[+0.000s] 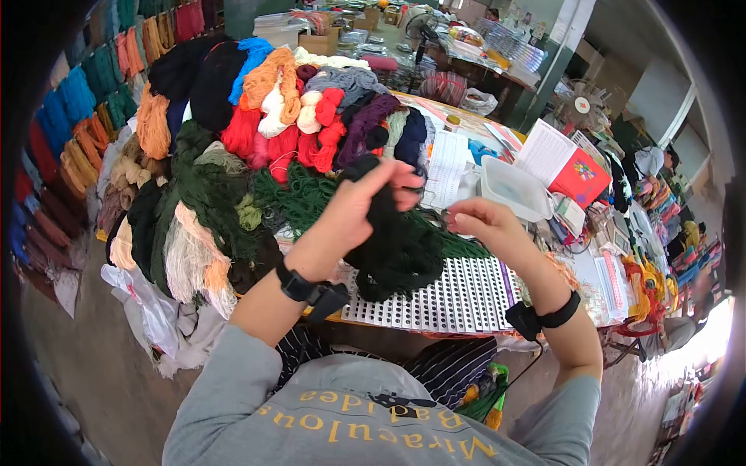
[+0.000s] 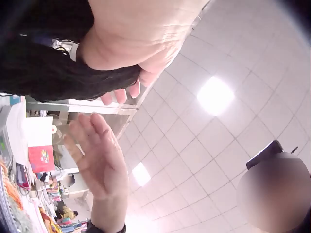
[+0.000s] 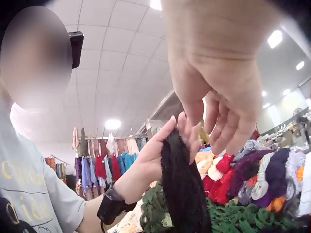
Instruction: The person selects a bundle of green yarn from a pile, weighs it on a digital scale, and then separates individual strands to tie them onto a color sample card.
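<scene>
My left hand (image 1: 353,217) holds a thick hank of black yarn (image 1: 400,252) above the front of the table. The hank hangs down from between thumb and fingers, as the right wrist view shows from the side. Opposite it, my right hand (image 1: 486,221) hovers a little to the right with loosely bent fingers and nothing in them. Its palm (image 2: 102,155) faces the hank in the left wrist view. Under the yarn lies a white board (image 1: 474,299) with rows of dark holes, partly covered. Dark green yarn (image 1: 299,198) is heaped just behind the left forearm.
Piled hanks of red yarn (image 1: 241,132), orange yarn (image 1: 272,78) and purple yarn (image 1: 365,120) fill the table's back left. A clear plastic tub (image 1: 513,190) and a red booklet (image 1: 579,177) sit at the right. Coloured hanks (image 1: 74,97) hang along the left wall.
</scene>
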The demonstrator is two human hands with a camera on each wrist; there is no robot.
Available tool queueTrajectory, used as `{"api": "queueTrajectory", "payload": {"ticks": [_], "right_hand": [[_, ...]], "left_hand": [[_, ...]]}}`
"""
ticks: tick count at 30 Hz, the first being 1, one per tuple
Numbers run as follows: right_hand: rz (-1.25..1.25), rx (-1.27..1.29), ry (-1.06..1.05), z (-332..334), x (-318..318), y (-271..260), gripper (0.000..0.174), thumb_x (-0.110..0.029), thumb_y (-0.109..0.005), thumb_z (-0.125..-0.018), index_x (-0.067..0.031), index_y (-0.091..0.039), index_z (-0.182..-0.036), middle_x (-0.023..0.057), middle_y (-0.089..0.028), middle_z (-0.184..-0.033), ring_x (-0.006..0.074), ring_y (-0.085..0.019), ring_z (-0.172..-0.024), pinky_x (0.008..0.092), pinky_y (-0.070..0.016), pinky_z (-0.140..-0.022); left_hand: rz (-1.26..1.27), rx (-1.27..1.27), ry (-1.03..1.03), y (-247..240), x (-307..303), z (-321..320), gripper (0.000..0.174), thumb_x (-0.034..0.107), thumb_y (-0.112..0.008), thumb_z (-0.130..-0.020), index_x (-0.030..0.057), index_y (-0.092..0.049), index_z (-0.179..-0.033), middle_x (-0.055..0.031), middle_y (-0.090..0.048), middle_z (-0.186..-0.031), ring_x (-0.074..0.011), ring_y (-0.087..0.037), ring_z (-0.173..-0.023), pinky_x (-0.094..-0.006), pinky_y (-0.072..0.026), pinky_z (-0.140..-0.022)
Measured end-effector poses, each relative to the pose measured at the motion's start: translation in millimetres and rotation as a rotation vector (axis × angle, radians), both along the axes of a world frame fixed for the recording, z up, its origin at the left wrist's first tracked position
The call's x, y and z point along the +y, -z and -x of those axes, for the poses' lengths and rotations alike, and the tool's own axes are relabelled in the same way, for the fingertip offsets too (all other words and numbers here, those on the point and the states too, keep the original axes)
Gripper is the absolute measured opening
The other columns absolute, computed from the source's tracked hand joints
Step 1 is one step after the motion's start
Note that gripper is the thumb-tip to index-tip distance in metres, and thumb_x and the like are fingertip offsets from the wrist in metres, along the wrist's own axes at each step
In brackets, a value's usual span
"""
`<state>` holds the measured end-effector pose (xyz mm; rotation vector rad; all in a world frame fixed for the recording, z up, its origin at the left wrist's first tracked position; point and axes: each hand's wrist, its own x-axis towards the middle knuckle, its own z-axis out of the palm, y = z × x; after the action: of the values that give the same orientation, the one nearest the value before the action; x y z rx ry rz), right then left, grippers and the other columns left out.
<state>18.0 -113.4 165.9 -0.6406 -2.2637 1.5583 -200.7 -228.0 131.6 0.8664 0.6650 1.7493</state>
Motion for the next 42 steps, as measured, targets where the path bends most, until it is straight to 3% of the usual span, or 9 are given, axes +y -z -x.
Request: {"api": "queueTrajectory", "payload": {"ticks": [3,8,13,21,27,31,34,37,42], "right_hand": [[-0.043,-0.073,0.0,-32,-9,30,0.026,-0.015,-0.057,-0.09,0.0031,-0.057,-0.109,0.008,-0.064,-0.093,0.0118,-0.062,-0.087,0.0248,-0.0491,-0.077],[0.077,0.044,0.1,-31,-39,81,0.024,-0.013,-0.055,-0.09,0.0007,-0.057,-0.11,0.0065,-0.064,-0.094,0.0116,-0.063,-0.081,0.0231,-0.049,-0.069],[0.129,0.102,0.167,-6,-60,83,0.017,-0.013,-0.055,-0.09,-0.0015,-0.059,-0.103,0.003,-0.063,-0.084,0.0088,-0.062,-0.069,0.02,-0.0452,-0.056],[0.209,0.127,0.187,-23,-47,103,0.018,-0.015,-0.053,-0.091,-0.001,-0.061,-0.099,0.0037,-0.065,-0.092,0.0077,-0.061,-0.07,0.0192,-0.0447,-0.055],[0.207,0.089,0.176,-22,-46,104,0.018,-0.013,-0.053,-0.092,0.0006,-0.06,-0.1,0.005,-0.064,-0.088,0.009,-0.06,-0.072,0.0201,-0.0462,-0.06],[0.096,-0.082,0.096,-23,-28,123,0.019,-0.014,-0.056,-0.089,-0.0002,-0.06,-0.102,0.0094,-0.064,-0.086,0.0166,-0.063,-0.074,0.0272,-0.0495,-0.068],[-0.095,-0.318,-0.297,-27,-40,143,0.02,-0.02,-0.051,-0.088,-0.0041,-0.061,-0.094,0.0161,-0.062,-0.087,0.0349,-0.061,-0.08,0.0412,-0.0489,-0.071],[-0.052,-0.662,-0.653,-45,-74,209,0.02,-0.021,-0.051,-0.086,-0.0095,-0.061,-0.099,0.0148,-0.064,-0.094,0.0342,-0.062,-0.088,0.043,-0.0501,-0.073],[0.008,-0.982,-0.547,-73,-81,259,0.027,-0.021,-0.054,-0.085,-0.0051,-0.055,-0.107,0.0188,-0.059,-0.106,0.0349,-0.058,-0.1,0.0438,-0.0467,-0.083]], "left_hand": [[0.027,-0.05,-0.134,19,-4,28,0.027,0.03,-0.051,-0.094,0.004,-0.058,-0.099,-0.0014,-0.058,-0.073,-0.0082,-0.046,-0.053,-0.0212,-0.0373,-0.05],[0.114,0.463,0.009,35,-13,-22,0.037,0.035,-0.048,-0.094,0.0024,-0.061,-0.106,-0.0052,-0.061,-0.101,-0.0111,-0.056,-0.092,-0.0289,-0.0453,-0.082],[0.164,0.124,0.353,65,-11,-71,0.043,0.029,-0.053,-0.092,-0.0004,-0.051,-0.124,-0.0064,-0.06,-0.106,-0.0144,-0.058,-0.089,-0.0284,-0.0459,-0.082],[0.226,-0.182,0.12,71,-21,-33,0.038,0.032,-0.045,-0.095,-0.0018,-0.058,-0.106,-0.0155,-0.06,-0.111,-0.0227,-0.058,-0.102,-0.0374,-0.0459,-0.092],[0.376,-0.218,0.067,67,-22,-33,0.035,0.032,-0.046,-0.095,-0.0004,-0.057,-0.105,-0.0138,-0.063,-0.098,-0.0205,-0.062,-0.089,-0.037,-0.0503,-0.084],[0.329,-0.039,0.055,70,-1,-18,0.036,0.031,-0.047,-0.095,-0.0028,-0.06,-0.098,-0.0049,-0.059,-0.071,-0.0105,-0.054,-0.06,-0.0296,-0.0492,-0.067],[0.352,0.044,-0.017,75,19,-4,0.036,0.03,-0.043,-0.096,-0.0023,-0.059,-0.097,-0.0024,-0.053,-0.065,-0.0086,-0.048,-0.055,-0.0274,-0.0478,-0.063],[0.364,-0.027,0.007,73,39,8,0.035,0.027,-0.04,-0.097,-0.0028,-0.058,-0.097,-0.0032,-0.051,-0.063,-0.0086,-0.047,-0.054,-0.0265,-0.047,-0.062],[0.512,-0.015,-0.019,57,58,17,0.032,0.027,-0.04,-0.098,-0.0003,-0.058,-0.098,-0.0038,-0.052,-0.066,-0.0087,-0.046,-0.054,-0.0273,-0.0464,-0.063]]}}
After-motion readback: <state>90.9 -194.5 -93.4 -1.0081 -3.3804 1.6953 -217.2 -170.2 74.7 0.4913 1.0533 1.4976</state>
